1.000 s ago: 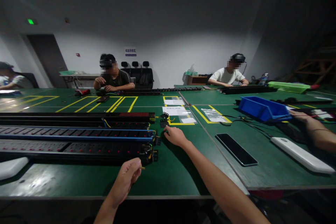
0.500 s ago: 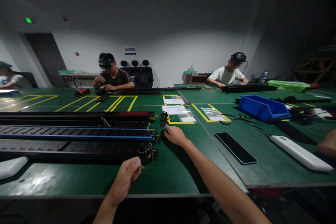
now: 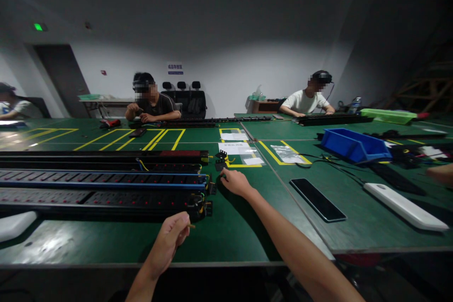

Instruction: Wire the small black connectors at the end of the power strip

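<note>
On the near side of the front power strip, by its right end, the left hand pinches a thin brass-coloured rod between thumb and curled fingers. Beyond that same end, the right hand reaches with bent fingers to a black end piece — whether they grip or merely touch it, I can't tell. Sockets look in place along the front power strip; at its right end, wires show beside an end cap (the blue-edged strip just behind looks similar). So the rows seem done — the ends, I judge, aren't closed yet.
</note>
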Motion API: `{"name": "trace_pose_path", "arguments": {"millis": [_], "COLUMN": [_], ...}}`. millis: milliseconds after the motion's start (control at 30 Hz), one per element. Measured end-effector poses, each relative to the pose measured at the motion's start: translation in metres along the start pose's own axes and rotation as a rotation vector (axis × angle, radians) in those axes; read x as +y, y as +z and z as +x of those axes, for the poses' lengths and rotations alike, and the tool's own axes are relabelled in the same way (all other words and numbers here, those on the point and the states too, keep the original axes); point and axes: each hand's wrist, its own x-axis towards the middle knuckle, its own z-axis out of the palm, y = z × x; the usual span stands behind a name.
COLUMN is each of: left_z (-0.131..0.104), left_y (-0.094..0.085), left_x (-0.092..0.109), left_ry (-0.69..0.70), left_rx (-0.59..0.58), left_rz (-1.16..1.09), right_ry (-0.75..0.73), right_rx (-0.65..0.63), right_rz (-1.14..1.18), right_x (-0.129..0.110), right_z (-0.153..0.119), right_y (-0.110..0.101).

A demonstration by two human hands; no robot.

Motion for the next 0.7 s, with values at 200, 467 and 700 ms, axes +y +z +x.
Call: {"name": "trace_pose_path", "arguments": {"millis": [200, 467, 700], "left_z": [0.0001, -0.0002, -0.001], "left_y": [-0.0011, -0.0026, 0.0], "left_x": [-0.0023, -0.004, -0.0026], "left_ry": [-0.003, 0.001, -0.032], "left_rx": [0.0, -0.016, 0.029], "left_rz": [-0.002, -0.011, -0.034], "right_ry": [-0.013, -0.016, -0.006], "right_rx": [0.003, 0.006, -0.019], "right_rz": [0.0, -0.007, -0.014], "right_x": [0.0007, 0.001, -0.0011], "right_z": [-0.0004, -0.0007, -0.0014], "right_y": [0.0006, 0.0008, -0.0021]}}
